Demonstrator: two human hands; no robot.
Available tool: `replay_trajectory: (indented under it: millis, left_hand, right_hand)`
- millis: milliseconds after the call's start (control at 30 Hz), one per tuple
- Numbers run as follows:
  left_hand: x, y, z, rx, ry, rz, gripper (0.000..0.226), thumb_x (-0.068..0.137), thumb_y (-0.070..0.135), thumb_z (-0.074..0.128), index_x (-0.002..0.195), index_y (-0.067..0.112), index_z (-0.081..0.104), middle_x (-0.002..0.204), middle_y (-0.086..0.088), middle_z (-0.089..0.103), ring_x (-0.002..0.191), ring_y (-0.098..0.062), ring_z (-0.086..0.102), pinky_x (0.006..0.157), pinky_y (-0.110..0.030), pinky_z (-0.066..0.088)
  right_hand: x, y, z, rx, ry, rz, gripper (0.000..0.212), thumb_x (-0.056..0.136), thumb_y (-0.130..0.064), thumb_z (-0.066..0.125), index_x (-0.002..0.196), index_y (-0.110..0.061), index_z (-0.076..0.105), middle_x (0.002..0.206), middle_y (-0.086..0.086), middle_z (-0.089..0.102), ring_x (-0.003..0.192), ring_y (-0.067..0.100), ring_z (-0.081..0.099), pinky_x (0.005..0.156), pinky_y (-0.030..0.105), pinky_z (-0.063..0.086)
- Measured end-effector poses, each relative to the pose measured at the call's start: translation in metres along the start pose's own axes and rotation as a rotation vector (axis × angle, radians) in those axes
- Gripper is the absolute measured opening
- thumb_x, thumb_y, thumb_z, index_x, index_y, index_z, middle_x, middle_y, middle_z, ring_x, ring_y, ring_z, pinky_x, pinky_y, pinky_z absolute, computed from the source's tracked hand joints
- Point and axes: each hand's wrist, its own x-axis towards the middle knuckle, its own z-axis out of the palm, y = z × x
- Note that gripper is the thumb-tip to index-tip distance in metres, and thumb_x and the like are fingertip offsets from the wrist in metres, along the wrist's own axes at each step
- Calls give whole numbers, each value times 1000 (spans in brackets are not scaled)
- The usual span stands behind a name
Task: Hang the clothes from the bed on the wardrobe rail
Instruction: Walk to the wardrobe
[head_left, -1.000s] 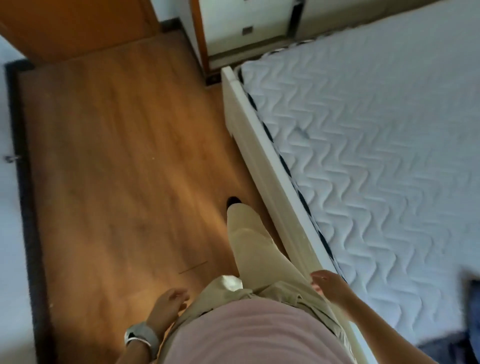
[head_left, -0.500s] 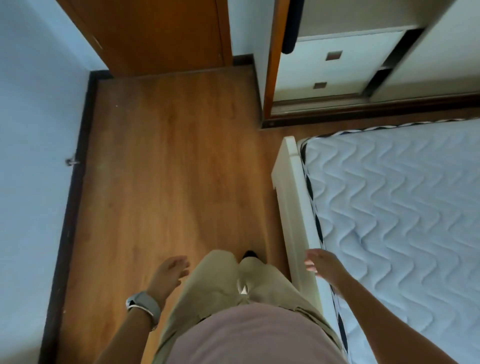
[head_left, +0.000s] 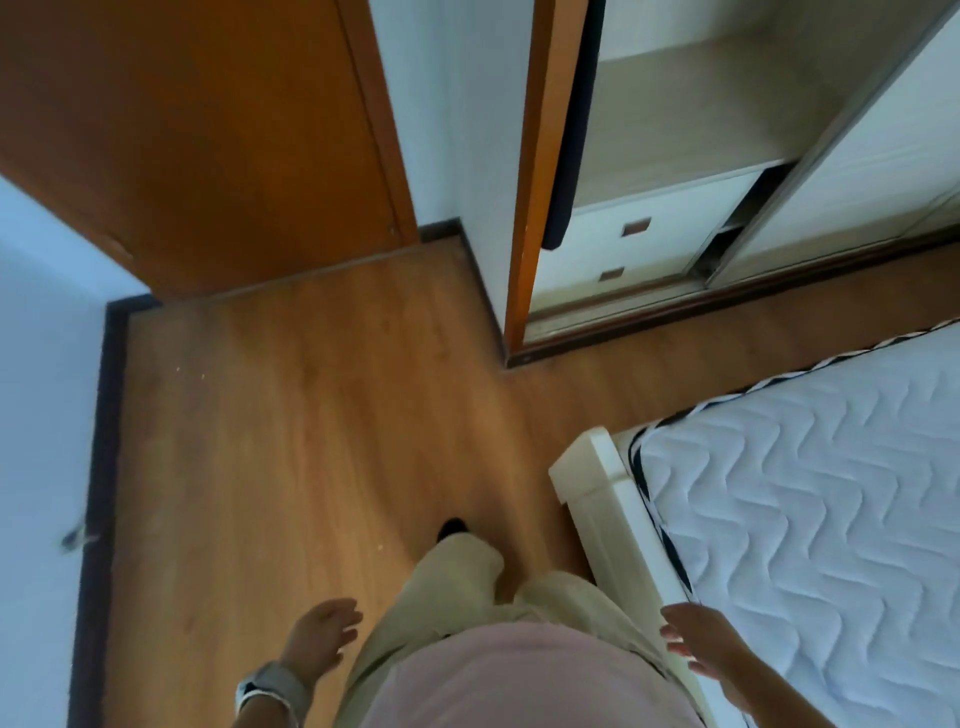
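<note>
both grips hold nothing. the left grip (head_left: 322, 642), with a watch (head_left: 270, 688) on its wrist, hangs with loose, spread fingers over the floor (head_left: 311, 415). the right grip (head_left: 696, 644) is also relaxed and spread, just above the bed frame (head_left: 597, 483). no clothes show on the part of the bed (head_left: 810, 519) in view. the wardrobe (head_left: 675, 156) stands open ahead and to the right, with what looks like a dark garment (head_left: 569, 156) hanging at its left edge. its rail is out of view above.

the main risk, as i judge it, is reaching the wardrobe empty-handed, so that nothing gets hung and the walk must be repeated. the corner of the bed frame is also near the right leg, and a careless step could catch a shin on it.

a second ago the view ran down along the side of the bed, and a dark cloth showed at the mattress's lower right corner. that cloth has now dropped out of view. the person has walked on past the foot of the bed, the wardrobe opening and the door (head_left: 208, 130) have come into view, and both grips are as empty as before.
</note>
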Motion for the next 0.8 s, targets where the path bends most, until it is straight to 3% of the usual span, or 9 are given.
replay_trajectory:
  millis: [100, 200, 267, 367, 467, 533, 633, 700, 800]
  left_hand:
    - [30, 80, 2, 71, -20, 72, 16, 96, 10, 42, 108, 6, 52, 106, -13, 57, 97, -23, 50, 66, -27, 31]
    - [52, 152, 24, 159, -78, 149, 13, 95, 9, 43, 102, 8, 54, 100, -9, 56, 96, -23, 51, 81, -31, 33]
    - [69, 188, 44, 195, -94, 181, 11, 94, 8, 46, 100, 9, 55, 96, -10, 57, 84, -23, 53, 75, -30, 35]
    - [89, 226, 76, 220, -103, 170, 11, 94, 7, 47, 99, 8, 56, 90, -11, 58, 72, -19, 52, 60, -25, 33]
    - [93, 247, 99, 288, -143, 132, 15, 93, 8, 48, 85, 9, 60, 96, -11, 57, 85, -23, 50, 60, -26, 34]
    - [88, 265, 107, 270, -181, 110, 12, 93, 9, 50, 86, 10, 60, 101, -12, 58, 92, -25, 50, 69, -31, 39]
    - [92, 299, 109, 272, -154, 60, 16, 94, 12, 49, 107, 6, 56, 106, -11, 57, 100, -26, 50, 84, -34, 34]
    - [98, 326, 111, 283, -127, 39, 17, 94, 13, 48, 109, 7, 54, 111, -10, 55, 102, -25, 48, 86, -34, 29]
    - [117, 363, 121, 312, -112, 57, 22, 94, 10, 47, 114, 4, 54, 109, -13, 54, 96, -25, 49, 82, -31, 28]
  right_hand:
    - [3, -44, 8, 140, 44, -64, 12, 94, -2, 44, 98, 4, 54, 87, 17, 57, 62, 18, 48, 49, 23, 40]
    - [11, -85, 6, 216, 70, -94, 14, 95, -9, 44, 102, -2, 55, 95, 16, 59, 71, 18, 53, 56, 21, 39]
    - [23, -106, -2, 239, 89, -96, 15, 95, -10, 45, 103, -3, 56, 93, 16, 61, 73, 19, 55, 55, 20, 41]
    - [49, -131, -17, 222, 71, -48, 12, 93, -5, 47, 97, 1, 57, 77, 13, 59, 63, 18, 52, 37, 9, 40]
    - [72, -151, -34, 173, 70, 18, 19, 92, -1, 48, 101, 12, 58, 66, 11, 56, 48, 14, 55, 32, 8, 36]
    - [77, -173, -46, 189, 57, 12, 17, 93, 1, 46, 101, 11, 56, 69, 12, 54, 43, 13, 54, 31, 8, 35]
    - [86, -216, -68, 220, 60, -23, 18, 94, -4, 44, 103, 6, 56, 87, 21, 58, 63, 21, 49, 47, 18, 39]
    - [94, -246, -80, 227, 75, -87, 21, 94, -9, 45, 103, 5, 59, 97, 25, 60, 77, 23, 52, 57, 22, 38]
    - [108, -283, -92, 276, 98, -134, 19, 94, -9, 44, 102, -2, 60, 92, 16, 60, 77, 21, 54, 57, 20, 40]
